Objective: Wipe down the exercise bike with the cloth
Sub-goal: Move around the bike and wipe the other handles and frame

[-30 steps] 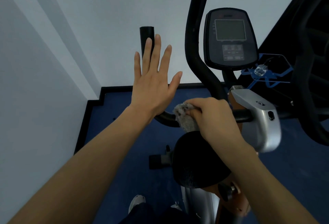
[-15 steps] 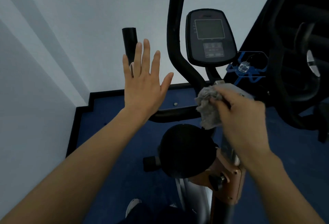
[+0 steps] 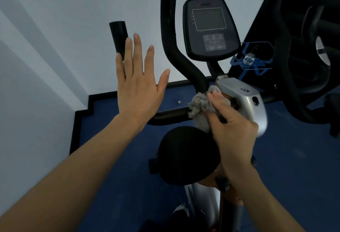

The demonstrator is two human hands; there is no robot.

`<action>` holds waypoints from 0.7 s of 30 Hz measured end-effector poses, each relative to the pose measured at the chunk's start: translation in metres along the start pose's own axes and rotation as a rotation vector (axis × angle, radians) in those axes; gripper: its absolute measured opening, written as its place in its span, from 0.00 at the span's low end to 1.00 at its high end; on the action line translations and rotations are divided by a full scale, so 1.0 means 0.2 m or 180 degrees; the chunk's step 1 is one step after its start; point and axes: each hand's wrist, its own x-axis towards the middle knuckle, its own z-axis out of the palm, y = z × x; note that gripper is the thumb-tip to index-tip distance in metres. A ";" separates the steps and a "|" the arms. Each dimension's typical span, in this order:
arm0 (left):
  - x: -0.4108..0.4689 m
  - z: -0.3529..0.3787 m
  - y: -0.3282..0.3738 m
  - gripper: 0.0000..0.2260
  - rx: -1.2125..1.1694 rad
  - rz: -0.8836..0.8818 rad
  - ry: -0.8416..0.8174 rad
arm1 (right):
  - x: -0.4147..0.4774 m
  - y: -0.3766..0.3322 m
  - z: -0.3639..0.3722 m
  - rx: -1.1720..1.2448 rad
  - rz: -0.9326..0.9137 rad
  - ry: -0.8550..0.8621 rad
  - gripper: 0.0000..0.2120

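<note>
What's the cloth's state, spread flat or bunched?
Bunched. The grey cloth is a crumpled wad gripped by the right hand, held against the handlebar beside the silver housing.

Gym corner: exercise bike [image 3: 241, 102], second machine [image 3: 303, 47] (blue flooring).

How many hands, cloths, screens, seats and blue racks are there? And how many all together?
hands: 2, the left hand and the right hand
cloth: 1
screen: 1
seat: 1
blue rack: 1
Total: 6
</note>
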 end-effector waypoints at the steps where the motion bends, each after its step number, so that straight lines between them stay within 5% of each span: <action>1: 0.00 0.00 0.00 0.28 -0.0025 -0.0009 -0.0008 | -0.03 0.01 -0.01 -0.0047 -0.0080 -0.0022 0.17; 4: 0.00 0.00 0.00 0.28 -0.0058 -0.0039 -0.0069 | 0.02 0.01 -0.04 0.0189 0.0021 -0.0296 0.17; 9: -0.01 -0.02 0.00 0.28 -0.0051 0.0032 -0.0100 | 0.09 -0.01 -0.14 0.1064 0.1294 0.0041 0.12; 21: 0.00 -0.01 0.01 0.28 -0.0259 -0.0073 -0.0050 | -0.24 -0.02 -0.08 0.1184 0.1316 0.0137 0.20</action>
